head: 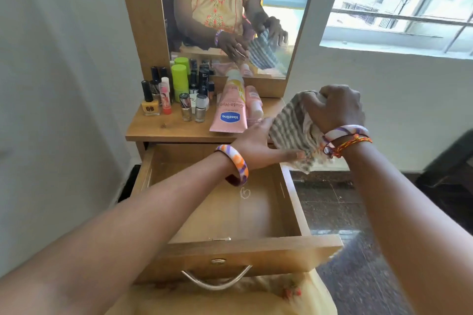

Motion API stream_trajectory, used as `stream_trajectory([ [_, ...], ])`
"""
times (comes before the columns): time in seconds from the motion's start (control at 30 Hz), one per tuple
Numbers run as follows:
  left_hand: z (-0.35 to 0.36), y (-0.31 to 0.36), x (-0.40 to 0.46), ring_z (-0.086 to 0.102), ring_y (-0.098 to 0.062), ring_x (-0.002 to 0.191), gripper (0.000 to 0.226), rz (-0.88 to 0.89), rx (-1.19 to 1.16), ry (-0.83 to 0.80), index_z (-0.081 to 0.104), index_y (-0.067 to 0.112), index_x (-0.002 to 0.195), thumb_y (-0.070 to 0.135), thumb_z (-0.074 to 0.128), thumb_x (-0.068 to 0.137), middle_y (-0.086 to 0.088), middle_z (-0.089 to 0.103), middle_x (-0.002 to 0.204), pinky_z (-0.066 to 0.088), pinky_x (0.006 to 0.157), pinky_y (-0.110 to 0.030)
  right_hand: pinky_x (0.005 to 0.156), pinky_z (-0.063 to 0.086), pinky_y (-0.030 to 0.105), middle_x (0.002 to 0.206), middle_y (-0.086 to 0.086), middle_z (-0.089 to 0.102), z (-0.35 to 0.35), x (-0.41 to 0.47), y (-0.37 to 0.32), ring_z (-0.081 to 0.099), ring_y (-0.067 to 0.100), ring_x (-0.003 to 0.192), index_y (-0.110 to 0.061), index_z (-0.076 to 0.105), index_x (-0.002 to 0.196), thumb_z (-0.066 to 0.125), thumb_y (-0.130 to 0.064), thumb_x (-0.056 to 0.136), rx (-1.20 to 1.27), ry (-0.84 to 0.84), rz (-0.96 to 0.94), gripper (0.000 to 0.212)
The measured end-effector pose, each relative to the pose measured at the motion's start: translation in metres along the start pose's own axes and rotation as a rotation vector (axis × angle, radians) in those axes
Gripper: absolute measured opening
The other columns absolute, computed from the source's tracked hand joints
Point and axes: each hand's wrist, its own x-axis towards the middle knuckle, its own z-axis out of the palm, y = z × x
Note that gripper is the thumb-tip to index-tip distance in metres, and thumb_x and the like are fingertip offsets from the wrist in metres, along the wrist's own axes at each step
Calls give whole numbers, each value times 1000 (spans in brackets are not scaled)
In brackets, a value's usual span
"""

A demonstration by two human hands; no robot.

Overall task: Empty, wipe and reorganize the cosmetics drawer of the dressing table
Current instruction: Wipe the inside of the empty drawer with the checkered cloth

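Note:
The wooden drawer (294,202) of the dressing table is pulled out and holds nothing; a small white mark shows on its floor. Above its back right corner I hold a grey-and-white striped cloth (289,130) with both hands. My right hand (335,107) grips the cloth's upper part in a fist. My left hand (261,146) lies against the cloth's lower left side, thumb pinching its bottom edge. On the tabletop (163,130) lie a pink Vaseline tube (230,110), a smaller pink tube (254,103), a green bottle (179,79) and several nail polishes (192,107).
A mirror (225,7) at the back of the table reflects me and the cloth. A wall stands close on the left. A barred window (409,2) is at the upper right, dark tiled floor (340,212) to the right of the drawer.

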Motion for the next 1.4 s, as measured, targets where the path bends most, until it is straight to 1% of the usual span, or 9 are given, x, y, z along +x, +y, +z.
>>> stream_trajectory([
  [0.27, -12, 8, -11, 68, -12, 63, 8, -108, -826, 241, 62, 1, 92, 2, 65, 84, -5, 68, 76, 57, 60, -21, 51, 30, 25, 65, 9, 38, -25, -17, 4, 36, 19, 66, 14, 64, 83, 60, -27, 83, 506, -159, 118, 41],
  [0.4, -25, -7, -29, 65, -26, 88, 15, -133, -1172, 131, 62, 6, 102, 13, 57, 90, -11, 67, 93, 53, 89, -41, 77, 52, 41, 80, 4, 57, -24, -34, 12, 54, 22, 84, -17, 63, 82, 62, -13, 86, 573, -515, 123, 6],
  [0.53, -27, -12, -42, 63, -20, 81, 16, -158, -989, 58, 61, 10, 98, 20, 48, 96, -8, 64, 89, 51, 89, -37, 85, 53, 36, 92, 1, 70, -18, -53, 6, 64, 17, 87, -27, 66, 92, 73, -19, 75, 602, -908, -4, 20],
  [0.7, -36, -14, -51, 62, -17, 77, 15, -162, -815, -47, 63, 13, 93, 23, 53, 93, -7, 64, 86, 53, 76, -32, 86, 54, 37, 97, 12, 70, 0, -72, -7, 66, 24, 87, -1, 66, 100, 72, -32, 67, 641, -1090, 1, 45],
  [0.8, -39, -26, -49, 63, -13, 81, 12, -182, -508, 60, 65, 13, 94, 22, 61, 89, -4, 66, 91, 53, 74, -24, 92, 50, 45, 104, 21, 68, 7, -71, -5, 65, 33, 91, 5, 63, 107, 69, -19, 82, 631, -1052, 137, 35],
  [0.93, -47, -51, -59, 55, -8, 73, 14, -262, 7, 353, 66, 13, 95, 25, 63, 88, 5, 61, 82, 42, 55, -14, 68, 57, 29, 77, 8, 72, 10, -65, 8, 68, 19, 64, -5, 68, 89, 64, -10, 86, 728, -955, 258, 7],
  [1.03, -60, -79, -77, 52, -11, 80, 11, -408, 361, 492, 68, 17, 87, 26, 62, 88, 4, 62, 86, 37, 67, -22, 75, 53, 34, 75, 7, 68, 8, -58, 18, 63, 21, 66, -12, 68, 76, 65, -12, 85, 554, -923, 196, 9],
  [1.17, -69, -112, -88, 57, -31, 102, 7, -573, 538, 637, 67, 21, 84, 27, 64, 84, -6, 69, 102, 46, 85, -35, 55, 43, 20, 67, 5, 56, 18, -60, 13, 52, 19, 59, -6, 61, 76, 61, -17, 86, 190, -784, 129, 15],
  [1.4, -72, -129, -67, 41, -39, 129, 58, -925, 438, 601, 40, -1, 132, 38, 55, 90, -21, 46, 137, 35, 104, -44, 73, 45, 33, 110, 19, 64, 71, -75, -15, 62, 37, 102, -6, 61, 111, 47, -23, 95, -384, -476, -77, 27],
])
